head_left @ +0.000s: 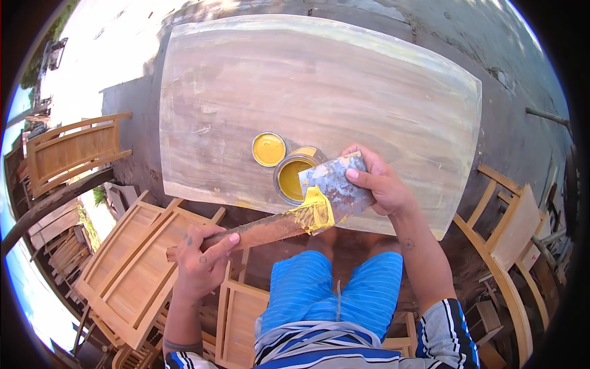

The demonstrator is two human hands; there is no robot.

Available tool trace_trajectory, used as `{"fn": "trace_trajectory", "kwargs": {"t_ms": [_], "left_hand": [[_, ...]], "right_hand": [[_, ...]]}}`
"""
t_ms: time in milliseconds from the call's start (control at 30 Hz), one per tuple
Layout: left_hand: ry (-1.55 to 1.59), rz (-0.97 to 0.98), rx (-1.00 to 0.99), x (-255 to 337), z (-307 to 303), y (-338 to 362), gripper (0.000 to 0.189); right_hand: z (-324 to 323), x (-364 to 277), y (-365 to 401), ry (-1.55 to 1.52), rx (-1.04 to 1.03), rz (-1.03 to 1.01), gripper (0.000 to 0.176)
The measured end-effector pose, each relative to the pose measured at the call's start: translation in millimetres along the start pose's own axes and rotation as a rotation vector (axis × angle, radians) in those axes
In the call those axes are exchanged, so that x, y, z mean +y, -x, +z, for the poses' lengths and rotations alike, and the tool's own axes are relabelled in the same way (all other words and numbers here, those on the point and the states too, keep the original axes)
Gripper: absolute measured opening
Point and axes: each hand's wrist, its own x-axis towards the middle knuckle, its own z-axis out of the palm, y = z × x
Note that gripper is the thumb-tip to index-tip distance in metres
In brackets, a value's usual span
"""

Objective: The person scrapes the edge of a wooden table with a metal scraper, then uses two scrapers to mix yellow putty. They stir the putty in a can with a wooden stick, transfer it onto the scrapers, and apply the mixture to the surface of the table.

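Note:
My left hand (200, 258) grips the near end of a flat wooden stick (264, 229) whose far end is loaded with thick yellow putty (314, 212). My right hand (381, 184) holds a grey metal scraper blade (335, 184), pressed against the putty on the stick. Just beyond them an open tin of yellow putty (290, 178) stands on a large pale wooden tabletop (319, 80). Its lid (268, 149), yellow inside, lies beside it on the left.
Wooden chairs and frames crowd the ground: a chair (77, 147) at the left, slatted frames (132, 264) under my left arm, a chair (510, 234) at the right. My blue-striped shorts (335, 289) and knees are below the tabletop's near edge.

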Motion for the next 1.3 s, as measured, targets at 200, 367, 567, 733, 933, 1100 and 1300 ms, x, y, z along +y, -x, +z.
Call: {"fn": "trace_trajectory", "kwargs": {"t_ms": [200, 367, 567, 733, 933, 1100, 1300], "left_hand": [[-0.066, 0.119, 0.006, 9.9, -12.6, -30.6, 0.055], [-0.074, 0.135, -0.012, -2.1, -9.2, -33.8, 0.055], [-0.223, 0.133, -0.076, 4.5, -31.5, -32.9, 0.055], [-0.353, 0.142, -0.084, 25.0, -62.6, -34.4, 0.055], [-0.419, 0.188, -0.066, 65.3, -109.6, -44.0, 0.053], [-0.375, 0.238, 0.005, 110.1, -161.7, -43.4, 0.052], [-0.316, 0.346, 0.245, 167.2, -205.2, -26.5, 0.055]], "right_hand": [[11.1, -7.9, 6.0, -0.13, -0.015, -0.011, 0.033], [14.2, -7.6, 7.5, -0.191, -0.05, -0.076, 0.036], [2.3, 3.2, 6.7, -0.217, -0.079, -0.123, 0.039], [10.4, 3.6, 3.4, -0.316, -0.159, -0.125, 0.04], [37.4, -17.4, 21.5, -0.276, -0.11, -0.183, 0.039], [80.1, -64.3, 67.7, -0.241, -0.105, -0.228, 0.041], [146.5, -111.0, 119.7, -0.256, -0.126, -0.298, 0.039]]}}
